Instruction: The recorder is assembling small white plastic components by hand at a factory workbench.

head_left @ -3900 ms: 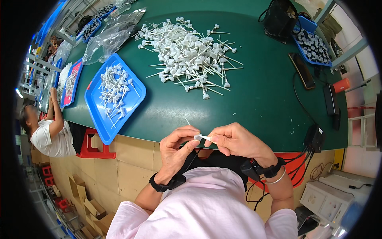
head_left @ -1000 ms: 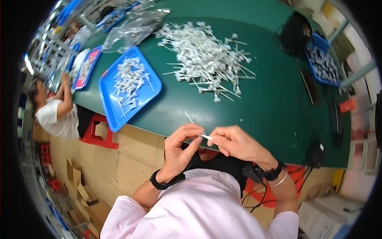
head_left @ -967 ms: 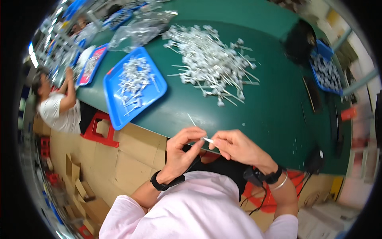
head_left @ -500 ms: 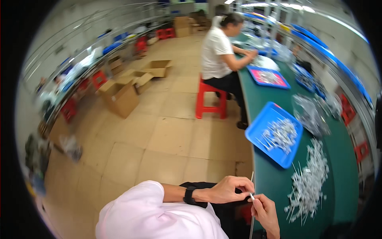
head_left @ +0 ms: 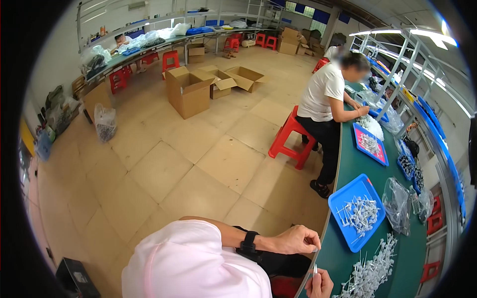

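Head is turned sideways, so the hands sit low at the bottom edge of the view. Left hand (head_left: 296,240) is at the near edge of the green desk (head_left: 420,258), fingers curled in, thumb and forefinger pinched together; can't tell if anything is between them. A black wristband (head_left: 248,242) sits on that forearm. Right hand (head_left: 319,284) is cut off by the bottom edge, just below the left, gripping a thin white stick part (head_left: 315,268) that stands upright between the two hands, right at the desk's near edge. Further in on the desk, beside the right hand, is a loose pile of white stick parts (head_left: 368,274). Beyond it along the near edge is a blue tray (head_left: 341,201) holding more of the same parts, with a clear plastic bag (head_left: 397,203) just beside the tray toward the far edge. Further down the desk is a red-rimmed tray (head_left: 370,144) in front of a co-worker in a white shirt (head_left: 325,94), seated on a red stool (head_left: 290,139), both hands over the desk. Open cardboard boxes (head_left: 191,89) stand on the tiled floor, well apart from the desk.
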Available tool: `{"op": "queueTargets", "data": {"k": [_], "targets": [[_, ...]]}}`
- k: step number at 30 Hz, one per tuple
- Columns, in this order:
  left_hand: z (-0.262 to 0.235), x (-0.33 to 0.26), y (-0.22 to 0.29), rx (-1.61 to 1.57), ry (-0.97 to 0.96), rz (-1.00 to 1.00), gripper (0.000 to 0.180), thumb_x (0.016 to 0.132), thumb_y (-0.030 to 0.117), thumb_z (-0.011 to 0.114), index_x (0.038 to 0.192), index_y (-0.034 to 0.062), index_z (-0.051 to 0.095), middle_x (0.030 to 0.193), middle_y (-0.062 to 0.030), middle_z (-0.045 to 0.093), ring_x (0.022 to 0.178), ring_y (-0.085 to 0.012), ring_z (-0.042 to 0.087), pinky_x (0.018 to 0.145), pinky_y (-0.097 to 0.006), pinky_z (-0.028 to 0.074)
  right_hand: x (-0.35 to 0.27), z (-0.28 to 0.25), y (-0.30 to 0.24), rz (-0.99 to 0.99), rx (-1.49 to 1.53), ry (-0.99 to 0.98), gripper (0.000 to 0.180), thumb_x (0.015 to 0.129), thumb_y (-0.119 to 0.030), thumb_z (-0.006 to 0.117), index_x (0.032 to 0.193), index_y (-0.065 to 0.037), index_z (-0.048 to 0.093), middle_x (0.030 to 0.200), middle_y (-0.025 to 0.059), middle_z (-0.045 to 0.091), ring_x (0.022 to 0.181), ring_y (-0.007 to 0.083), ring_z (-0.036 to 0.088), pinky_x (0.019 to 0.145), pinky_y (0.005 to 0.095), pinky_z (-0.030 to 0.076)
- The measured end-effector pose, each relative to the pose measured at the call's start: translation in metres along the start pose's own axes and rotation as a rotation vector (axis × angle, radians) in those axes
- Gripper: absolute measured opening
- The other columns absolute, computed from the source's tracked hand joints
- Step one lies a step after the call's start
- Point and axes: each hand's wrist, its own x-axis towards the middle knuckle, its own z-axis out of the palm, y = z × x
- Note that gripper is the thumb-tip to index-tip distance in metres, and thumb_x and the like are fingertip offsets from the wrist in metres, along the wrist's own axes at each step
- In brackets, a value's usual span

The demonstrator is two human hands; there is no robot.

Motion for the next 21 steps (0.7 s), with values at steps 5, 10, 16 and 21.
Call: {"op": "queueTargets", "data": {"k": [5,10,16,21], "targets": [[-0.005,0.01,-0.021,-0.117,-0.009,-0.023,0.012,0.093,0.006,0.068,0.103,0.0002,0.071,0.099,-0.0032,0.071,0.092,-0.009,0.066,0.087,-0.026,0.054,-0.013,0.0,0.003,0.042,0.016,0.068,0.025,0.106,-0.022,0.048,0.111,-0.004,0.064,0.065,-0.0035,0.048,0.051,0.0042,0.039,0.046,0.0213,0.029],[-0.017,0.028,-0.007,-0.131,0.065,-0.08,0.012,0.092,0.008,0.07,0.101,0.0012,0.073,0.094,-0.0012,0.071,0.085,-0.0062,0.062,0.077,-0.023,0.052,-0.016,-0.003,0.012,-0.01,0.024,0.135,0.02,0.103,-0.013,0.049,0.105,-0.001,0.065,0.061,-0.0006,0.056,0.047,0.003,0.043,0.043,0.0196,0.03],[0.006,0.121,0.007,0.191,0.014,0.303,0.012,0.09,0.001,0.067,0.101,-0.0011,0.071,0.094,-0.0039,0.071,0.087,-0.0105,0.066,0.076,-0.024,0.053,-0.059,-0.017,0.029,0.064,-0.065,0.385,0.017,0.099,-0.01,0.054,0.106,-0.001,0.066,0.062,0.0003,0.057,0.053,0.0053,0.046,0.05,0.0233,0.035],[-0.01,0.235,-0.018,0.67,-0.155,0.304,0.033,0.085,0.004,0.071,0.118,0.0021,0.067,0.115,-0.0102,0.067,0.095,-0.0194,0.067,0.079,-0.033,0.057,-0.089,-0.01,0.05,0.185,-0.013,0.522,0.017,0.099,-0.01,0.054,0.106,0.001,0.065,0.065,0.003,0.059,0.057,0.0085,0.055,0.054,0.0252,0.043]]}}
